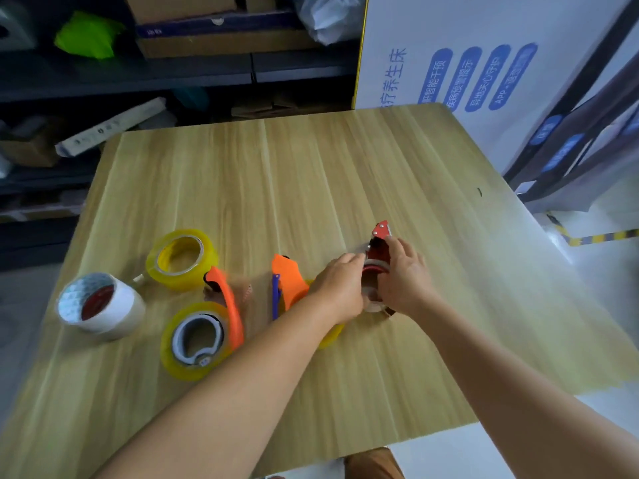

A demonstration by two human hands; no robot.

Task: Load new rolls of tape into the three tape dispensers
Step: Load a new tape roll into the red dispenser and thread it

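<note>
**Two hands worked on a red tape dispenser at a wooden table**

A pale wooden table (pixel 311 174) filled most of the frame, seen from above. Behind it, across the upper left, ran dark shelving (pixel 138 77) stacked with cardboard boxes and a bright green bag (pixel 86 34). A large white printed box (pixel 449 63) with blue labels stood at the upper right.

Both bare forearms reached in from the bottom edge and met just right of centre. There the right hand (pixel 403 276) gripped a red tape dispenser (pixel 378 252), fingers curled round its body, with the red tip poking out above the knuckles. The left hand (pixel 340 283) pressed in from the dispenser's left side, its fingers bent against the dispenser; whether they pinched anything could not be made out.

Just left of the hands lay an orange dispenser (pixel 288 281) with a blue part along its edge, partly hidden under the left forearm. Further left, a second orange dispenser (pixel 226 304) already carried a yellow roll (pixel 193 340), lower left of centre. A loose yellow tape roll (pixel 181 259) sat just above it, touching the dispenser's tip. At the far left stood a white tape roll (pixel 100 305), upright, near the table's edge.
</note>
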